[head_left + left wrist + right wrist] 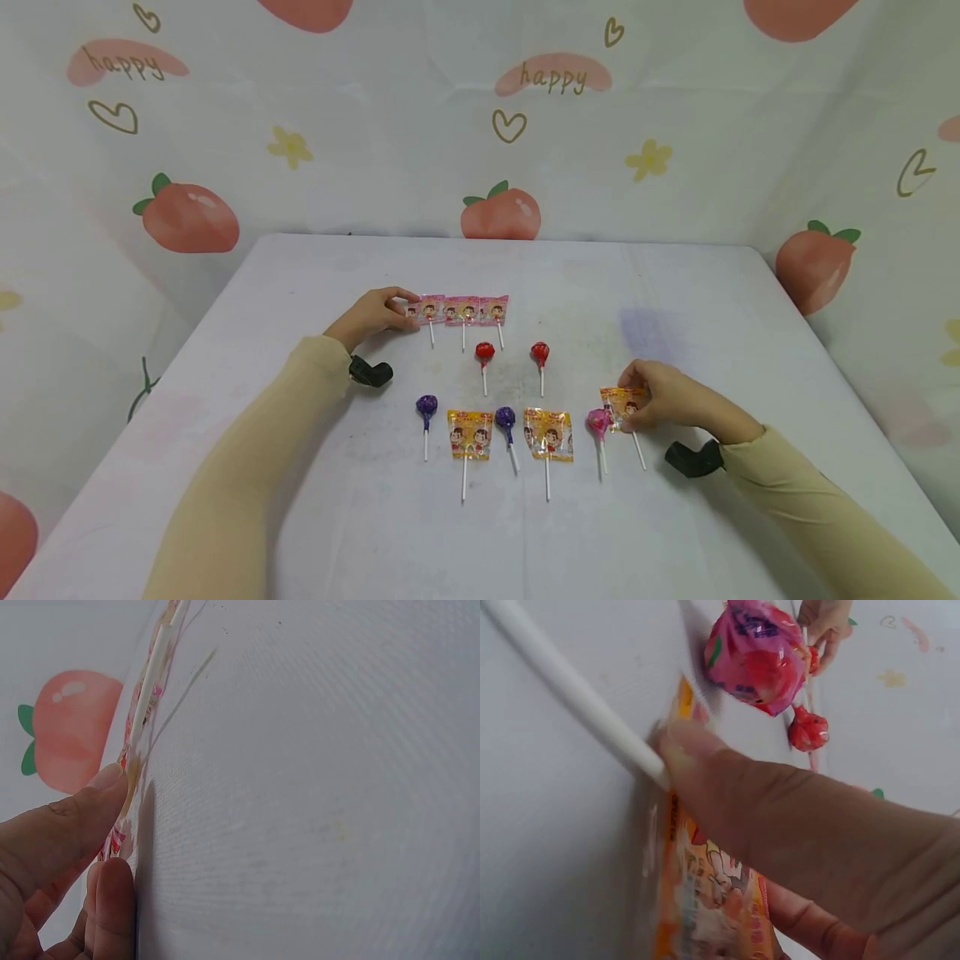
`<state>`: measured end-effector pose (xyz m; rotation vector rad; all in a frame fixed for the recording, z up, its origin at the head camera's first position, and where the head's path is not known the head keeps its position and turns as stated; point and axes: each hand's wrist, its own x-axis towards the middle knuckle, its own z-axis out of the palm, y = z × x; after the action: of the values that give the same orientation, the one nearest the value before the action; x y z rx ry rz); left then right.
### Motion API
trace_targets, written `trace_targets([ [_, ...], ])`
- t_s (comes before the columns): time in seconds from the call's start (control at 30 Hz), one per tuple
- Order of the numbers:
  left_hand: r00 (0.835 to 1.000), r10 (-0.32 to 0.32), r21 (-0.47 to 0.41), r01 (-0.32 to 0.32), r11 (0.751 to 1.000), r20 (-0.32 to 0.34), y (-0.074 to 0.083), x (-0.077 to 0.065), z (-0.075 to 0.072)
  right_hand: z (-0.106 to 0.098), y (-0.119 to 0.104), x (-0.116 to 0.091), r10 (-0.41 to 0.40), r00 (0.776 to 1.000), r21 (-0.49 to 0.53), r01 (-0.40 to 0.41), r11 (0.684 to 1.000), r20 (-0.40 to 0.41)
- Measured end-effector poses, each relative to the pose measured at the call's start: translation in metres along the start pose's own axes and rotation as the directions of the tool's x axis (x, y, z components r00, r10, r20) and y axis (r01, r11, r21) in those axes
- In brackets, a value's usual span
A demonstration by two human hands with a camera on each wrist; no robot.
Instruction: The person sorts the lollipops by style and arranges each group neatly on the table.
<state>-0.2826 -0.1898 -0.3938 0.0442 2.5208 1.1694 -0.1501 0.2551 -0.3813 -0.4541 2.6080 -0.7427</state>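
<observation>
At the back left, my left hand (371,315) pinches the left edge of a flat pink-wrapped lollipop (432,308), first in a row of three. In the left wrist view, thumb and fingers meet on its pink wrapper (116,840), seen edge-on. On the right side, my right hand (671,402) grips a flat orange-wrapped lollipop (613,403) by its wrapper, stick pointing toward the front. The right wrist view has the thumb across the orange wrapper (712,900). Just left of it lies a round pink lollipop (597,420); whether they touch, I cannot tell.
Two red lollipops (485,352) lie mid-table. In the front row are two purple lollipops (426,406) and two more orange-wrapped lollipops (470,433), spaced apart. All rest on a white-covered table (360,517). A printed curtain (390,125) hangs behind it.
</observation>
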Motion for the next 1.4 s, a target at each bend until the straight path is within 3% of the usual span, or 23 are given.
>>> trace_targets([
  [0.27, 1.0, 0.0, -0.004, 0.0, 1.0, -0.001, -0.001, 0.0, 0.0, -0.001, -0.001, -0.002, 0.044, 0.999, 0.113, -0.044, 0.993, 0.01],
  [0.77, 1.0, -0.019, 0.024, 0.019, 1.0, 0.003, -0.001, 0.0, 0.0, -0.013, 0.006, -0.001, 0.086, 0.987, 0.248, -0.05, 0.967, -0.136],
  [1.17, 1.0, -0.016, -0.005, 0.016, 1.0, 0.003, 0.0, 0.0, 0.001, -0.04, -0.011, 0.002, 0.129, 0.932, 0.343, -0.005, 0.939, -0.339],
  [1.3, 1.0, -0.013, -0.002, 0.013, 1.0, 0.001, 0.0, 0.0, 0.001, -0.049, -0.016, 0.005, 0.116, 0.898, 0.375, 0.058, 0.925, -0.425],
  [1.4, 1.0, -0.015, 0.005, 0.015, 1.0, 0.004, -0.001, 0.0, 0.0, -0.053, -0.019, 0.011, 0.105, 0.873, 0.44, 0.133, 0.888, -0.477],
])
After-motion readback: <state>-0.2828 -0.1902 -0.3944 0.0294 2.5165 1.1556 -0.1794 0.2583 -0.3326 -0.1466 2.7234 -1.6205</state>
